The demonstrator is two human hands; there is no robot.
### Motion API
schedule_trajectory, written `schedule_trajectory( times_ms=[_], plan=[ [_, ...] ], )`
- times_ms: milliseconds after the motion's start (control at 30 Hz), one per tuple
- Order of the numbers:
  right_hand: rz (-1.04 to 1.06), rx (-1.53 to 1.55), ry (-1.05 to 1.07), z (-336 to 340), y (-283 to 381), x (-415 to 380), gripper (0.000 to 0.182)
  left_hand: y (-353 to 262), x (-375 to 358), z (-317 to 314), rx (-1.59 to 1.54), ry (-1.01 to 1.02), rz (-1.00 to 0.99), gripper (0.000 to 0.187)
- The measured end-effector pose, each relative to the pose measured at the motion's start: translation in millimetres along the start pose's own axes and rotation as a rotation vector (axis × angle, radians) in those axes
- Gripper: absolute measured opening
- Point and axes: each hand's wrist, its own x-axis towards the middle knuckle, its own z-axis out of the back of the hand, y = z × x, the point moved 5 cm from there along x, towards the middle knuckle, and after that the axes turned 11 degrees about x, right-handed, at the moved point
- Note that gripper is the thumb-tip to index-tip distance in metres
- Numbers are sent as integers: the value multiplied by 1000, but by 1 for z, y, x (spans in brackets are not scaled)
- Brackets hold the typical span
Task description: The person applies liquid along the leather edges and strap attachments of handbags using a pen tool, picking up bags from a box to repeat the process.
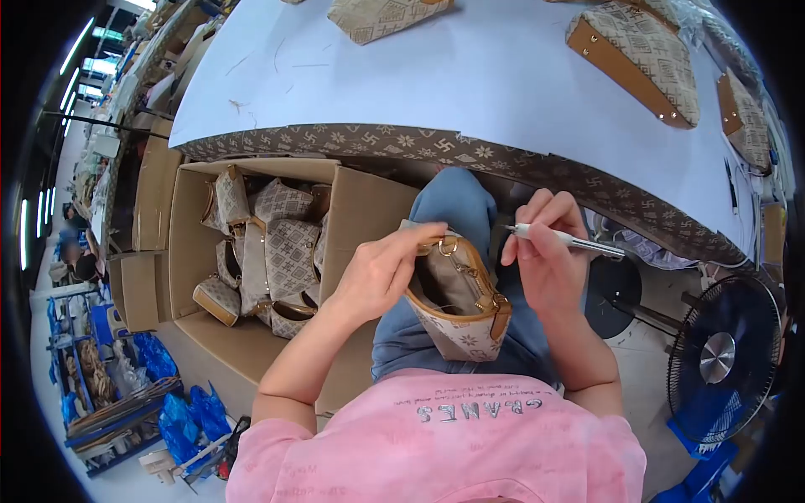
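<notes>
On my lap sits a small patterned beige handbag (470, 338) with brown trim, its top unzipped so the pale lining shows. My left hand (387, 270) grips the bag's far left rim, close to a metal ring (449, 246). To the right of the bag, apart from it, my right hand (549, 256) is closed around a slim white and silver pen-like tool (579, 242). The tool's thin dark tip points left toward the bag's opening. A zipper (476, 283) with metal parts lies along the bag's right edge.
An open cardboard box (335, 201) with several similar handbags stands at my left. Ahead is a white-topped table (352, 92) bearing more bags (641, 63) and a pen (731, 186). A black fan (717, 356) stands at right. Blue plastic bags (186, 419) lie at lower left.
</notes>
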Motion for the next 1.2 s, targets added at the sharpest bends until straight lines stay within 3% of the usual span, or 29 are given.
schedule_trajectory(
  times_ms=[100,233,367,500,633,733,900,1000,1133,1200],
  plan=[
    [-55,-34,-6,6,-11,-3,13,7,-1,-1,-28,-63,-37,28],
    [-81,-43,-22,13,-19,-6,12,2,-7,-3,-58,92,-41,28],
    [-88,-11,-45,16,-24,-6,11,-4,-7,-7,-106,38,88,28],
    [-93,20,-45,17,-27,-7,8,14,-17,-8,-152,25,-4,30],
    [-95,-4,-36,19,-31,-11,8,3,-10,-7,-155,-93,104,27],
    [-115,13,-52,22,-35,-12,8,13,-13,-10,-365,-214,179,24],
    [-166,-5,-66,23,-48,-13,9,18,-7,-16,-256,-114,163,24],
    [-175,-46,-78,26,-52,-12,9,13,-5,-18,-24,-196,91,26],
    [-200,-61,-77,30,-53,-11,9,18,-10,-26,-102,-259,59,22],
    [-187,-228,65,32,-51,-11,8,18,-12,-25,-106,-274,26,21]
  ],
)
